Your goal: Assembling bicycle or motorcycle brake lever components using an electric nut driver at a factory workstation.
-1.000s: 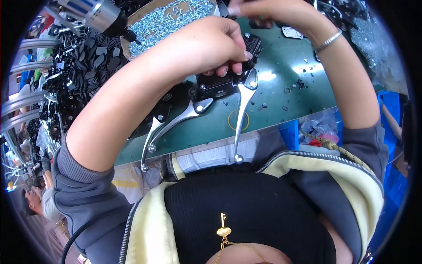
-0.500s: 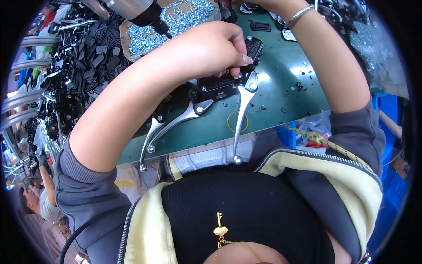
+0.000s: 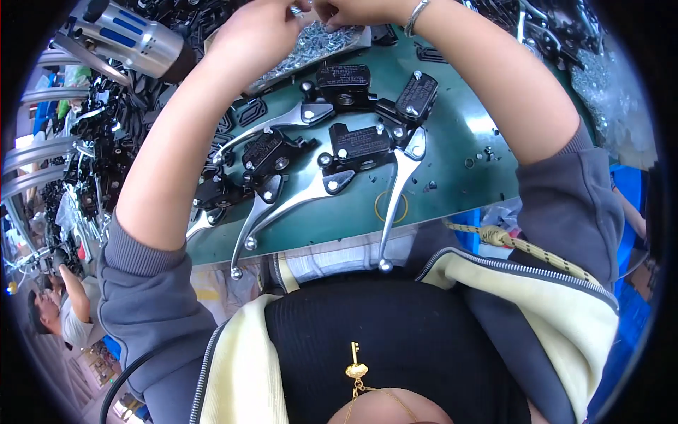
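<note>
Both my hands are at the top edge over a shallow tray of small silver screws. My left hand has its fingers curled together; its fingertips are partly cut off, so what they hold cannot be made out. At the tray's far side, my right hand has bent fingers closed among the screws, with anything in them too small to name. Nearer me lie several brake lever assemblies with black reservoirs and silver levers. One reservoir has a lever pointing toward me; another reservoir lies beside it.
A silver and blue power screwdriver hangs at the upper left. Black flat parts are heaped behind my left arm. A yellow ring and small black scraps lie on the green table. A clear bag stands right. Another person is far left.
My left hand has left the right-hand reservoir and moved up and left to the screw tray. My right hand has shifted left to the screws. The screwdriver has swung up and left.
</note>
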### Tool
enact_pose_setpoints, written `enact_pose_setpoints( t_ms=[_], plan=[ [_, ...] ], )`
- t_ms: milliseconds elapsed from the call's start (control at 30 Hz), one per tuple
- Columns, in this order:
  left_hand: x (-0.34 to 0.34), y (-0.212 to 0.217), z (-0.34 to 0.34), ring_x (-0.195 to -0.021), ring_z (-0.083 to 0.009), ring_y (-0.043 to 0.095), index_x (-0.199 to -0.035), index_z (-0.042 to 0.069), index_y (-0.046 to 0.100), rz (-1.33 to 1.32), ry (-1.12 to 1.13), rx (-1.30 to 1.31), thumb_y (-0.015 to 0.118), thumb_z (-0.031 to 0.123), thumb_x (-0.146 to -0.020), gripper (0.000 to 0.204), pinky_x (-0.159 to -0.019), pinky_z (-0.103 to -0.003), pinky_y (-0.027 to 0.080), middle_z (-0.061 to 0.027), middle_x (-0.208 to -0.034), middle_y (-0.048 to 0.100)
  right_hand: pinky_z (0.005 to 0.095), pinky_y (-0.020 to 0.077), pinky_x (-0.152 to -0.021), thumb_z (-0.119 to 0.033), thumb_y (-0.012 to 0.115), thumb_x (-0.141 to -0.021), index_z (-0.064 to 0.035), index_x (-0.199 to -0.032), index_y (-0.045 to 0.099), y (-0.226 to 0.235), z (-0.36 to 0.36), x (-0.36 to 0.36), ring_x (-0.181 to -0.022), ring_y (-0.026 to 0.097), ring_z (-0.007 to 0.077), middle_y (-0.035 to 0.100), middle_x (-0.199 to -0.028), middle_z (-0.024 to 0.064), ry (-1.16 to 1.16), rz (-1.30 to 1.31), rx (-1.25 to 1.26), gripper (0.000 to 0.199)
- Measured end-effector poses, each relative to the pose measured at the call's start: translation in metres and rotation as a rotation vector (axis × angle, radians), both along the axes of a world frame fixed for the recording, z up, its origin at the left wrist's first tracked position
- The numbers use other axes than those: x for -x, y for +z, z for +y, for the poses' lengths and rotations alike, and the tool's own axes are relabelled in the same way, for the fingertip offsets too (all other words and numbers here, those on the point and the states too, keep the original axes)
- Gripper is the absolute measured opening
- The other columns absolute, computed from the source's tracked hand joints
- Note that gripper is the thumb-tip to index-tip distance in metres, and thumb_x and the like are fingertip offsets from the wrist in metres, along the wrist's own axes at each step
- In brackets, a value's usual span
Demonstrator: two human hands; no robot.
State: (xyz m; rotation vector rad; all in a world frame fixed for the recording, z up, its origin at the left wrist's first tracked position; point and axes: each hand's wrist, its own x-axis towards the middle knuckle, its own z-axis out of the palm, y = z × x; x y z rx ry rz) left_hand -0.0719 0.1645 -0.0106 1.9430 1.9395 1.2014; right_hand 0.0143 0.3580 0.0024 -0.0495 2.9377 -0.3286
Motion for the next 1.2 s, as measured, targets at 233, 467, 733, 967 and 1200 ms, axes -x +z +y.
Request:
enact_pose_setpoints(
  t_ms=[233,467,733,967,1200],
  plan=[
    [0.031,-0.025,0.003,-0.08,-0.0269,0.07,-0.101,0.007,0.074,0.373,0.302,0.526,0.078,0.027,-0.088,0.024,-0.075,-0.04,0.055,-0.0116,-0.083,0.073,0.037,0.0559,-0.076,-0.019,0.078,-0.084,-0.0063,-0.097,0.077,-0.005,0.008,-0.007,-0.081,0.071,0.0237,0.076,-0.091,0.0134,-0.102,0.177,0.396,0.018],
    [0.045,-0.029,0.001,-0.076,-0.0246,0.07,-0.093,0.006,0.076,0.135,0.215,0.559,0.077,0.024,-0.088,0.018,-0.072,-0.039,0.054,-0.0115,-0.081,0.072,0.0288,0.0536,-0.078,-0.021,0.082,-0.088,-0.0034,-0.1,0.076,0.037,0.012,-0.055,-0.085,0.068,0.0125,0.076,-0.092,0.0037,-0.212,-0.083,0.744,0.022],
    [0.028,0.0,0.003,-0.084,-0.0127,0.066,-0.1,0.003,0.074,0.168,0.443,0.613,0.074,0.018,-0.092,0.017,-0.079,-0.03,0.053,-0.0027,-0.089,0.073,0.0246,0.0533,-0.085,-0.015,0.082,-0.089,-0.0007,-0.108,0.074,-0.001,0.022,-0.078,-0.093,0.068,0.0101,0.075,-0.1,0.0033,-0.093,-0.422,1.111,0.025],
    [0.026,0.003,-0.005,-0.074,-0.012,0.066,-0.093,0.0,0.066,-0.372,0.335,0.346,0.077,0.01,-0.089,0.016,-0.069,-0.028,0.055,-0.007,-0.083,0.071,0.0249,0.0534,-0.088,-0.015,0.081,-0.09,0.0006,-0.111,0.074,-0.005,0.016,-0.075,-0.095,0.069,0.0107,0.075,-0.102,0.0048,-0.087,-0.471,1.162,0.027],
    [0.02,0.006,-0.011,-0.078,-0.0113,0.066,-0.099,0.002,0.07,-0.349,0.418,0.392,0.078,0.011,-0.088,0.016,-0.074,-0.027,0.054,-0.0037,-0.088,0.073,0.0301,0.0489,-0.096,-0.021,0.084,-0.085,-0.0039,-0.099,0.077,-0.012,0.012,-0.082,-0.097,0.066,0.0167,0.069,-0.1,0.0049,-0.079,-0.31,1.058,0.024]
  ],
)
